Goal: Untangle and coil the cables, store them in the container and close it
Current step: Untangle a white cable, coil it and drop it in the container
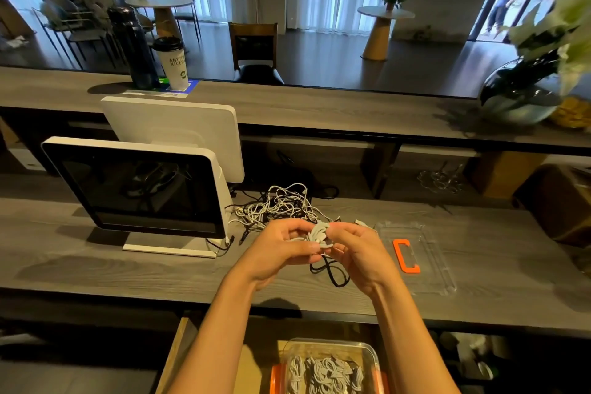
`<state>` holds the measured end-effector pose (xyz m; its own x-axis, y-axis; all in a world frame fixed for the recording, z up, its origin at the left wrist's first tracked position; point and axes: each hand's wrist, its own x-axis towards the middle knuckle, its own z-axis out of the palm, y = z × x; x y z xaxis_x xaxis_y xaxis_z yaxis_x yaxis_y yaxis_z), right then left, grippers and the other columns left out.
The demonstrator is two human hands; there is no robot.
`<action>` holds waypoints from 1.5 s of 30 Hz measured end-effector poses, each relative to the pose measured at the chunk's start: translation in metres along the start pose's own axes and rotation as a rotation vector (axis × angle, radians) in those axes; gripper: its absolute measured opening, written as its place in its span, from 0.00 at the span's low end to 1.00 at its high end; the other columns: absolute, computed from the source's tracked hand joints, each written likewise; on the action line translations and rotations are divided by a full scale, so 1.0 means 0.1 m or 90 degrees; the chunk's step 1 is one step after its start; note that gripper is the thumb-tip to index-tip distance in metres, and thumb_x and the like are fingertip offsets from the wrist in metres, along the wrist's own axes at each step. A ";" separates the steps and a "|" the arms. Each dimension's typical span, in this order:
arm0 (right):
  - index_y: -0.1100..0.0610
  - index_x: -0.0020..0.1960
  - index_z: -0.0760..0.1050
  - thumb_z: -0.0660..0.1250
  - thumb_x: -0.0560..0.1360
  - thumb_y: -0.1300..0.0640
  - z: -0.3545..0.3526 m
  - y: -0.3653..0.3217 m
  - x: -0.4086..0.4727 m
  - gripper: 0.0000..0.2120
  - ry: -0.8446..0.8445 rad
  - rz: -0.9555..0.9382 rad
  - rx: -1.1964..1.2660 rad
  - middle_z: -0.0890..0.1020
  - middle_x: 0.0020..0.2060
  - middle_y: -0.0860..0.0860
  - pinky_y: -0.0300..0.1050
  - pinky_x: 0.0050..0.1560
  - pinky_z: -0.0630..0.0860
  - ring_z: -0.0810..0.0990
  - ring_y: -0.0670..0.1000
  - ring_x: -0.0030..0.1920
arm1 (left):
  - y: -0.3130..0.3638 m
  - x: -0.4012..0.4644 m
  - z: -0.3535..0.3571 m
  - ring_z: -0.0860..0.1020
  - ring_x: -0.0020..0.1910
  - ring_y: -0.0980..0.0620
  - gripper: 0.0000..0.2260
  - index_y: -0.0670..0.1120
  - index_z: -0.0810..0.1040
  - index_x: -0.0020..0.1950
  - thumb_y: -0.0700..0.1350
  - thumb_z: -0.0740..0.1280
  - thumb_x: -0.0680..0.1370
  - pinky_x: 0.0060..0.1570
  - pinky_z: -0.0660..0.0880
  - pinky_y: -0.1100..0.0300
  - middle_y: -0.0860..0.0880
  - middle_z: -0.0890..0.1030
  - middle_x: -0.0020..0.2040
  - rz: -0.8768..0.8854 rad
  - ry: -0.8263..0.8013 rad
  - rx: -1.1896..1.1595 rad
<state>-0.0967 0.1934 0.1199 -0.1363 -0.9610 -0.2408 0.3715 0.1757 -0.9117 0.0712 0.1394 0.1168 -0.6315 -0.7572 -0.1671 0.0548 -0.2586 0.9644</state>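
Note:
Both hands meet over the desk around a small coil of white cable (pixel 320 233). My left hand (pixel 281 249) pinches it from the left, my right hand (pixel 355 249) from the right. Behind them lies a tangled heap of white and black cables (pixel 281 203). A black cable loop (pixel 332 273) hangs below the hands onto the desk. The clear container (pixel 371 358), open and holding several coiled white cables, stands in a drawer below the desk edge. Its clear lid (pixel 428 261) with an orange clip (pixel 405 256) lies on the desk at the right.
A white point-of-sale monitor (pixel 137 189) with a second screen behind stands at the left. On the raised counter are a dark bottle (pixel 134 48), a paper cup (pixel 172 62) and a glass vase with a plant (pixel 524 93). A wooden drawer edge (pixel 174 355) frames the container.

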 end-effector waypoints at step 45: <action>0.60 0.53 0.82 0.60 0.83 0.55 -0.98 2.22 -0.45 0.13 0.249 0.358 -0.101 0.86 0.49 0.57 0.50 0.57 0.80 0.84 0.54 0.52 | -2.52 -0.10 0.73 0.82 0.50 0.50 0.10 0.44 0.80 0.59 0.47 0.65 0.82 0.43 0.78 0.61 0.45 0.84 0.53 -0.465 0.277 -0.098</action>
<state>-0.0984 0.2966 -0.1050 -0.2944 -0.5731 -0.7647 0.3484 0.6808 -0.6443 0.0073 0.2555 -0.1098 -0.1986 -0.5242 -0.8281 -0.1244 -0.8246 0.5518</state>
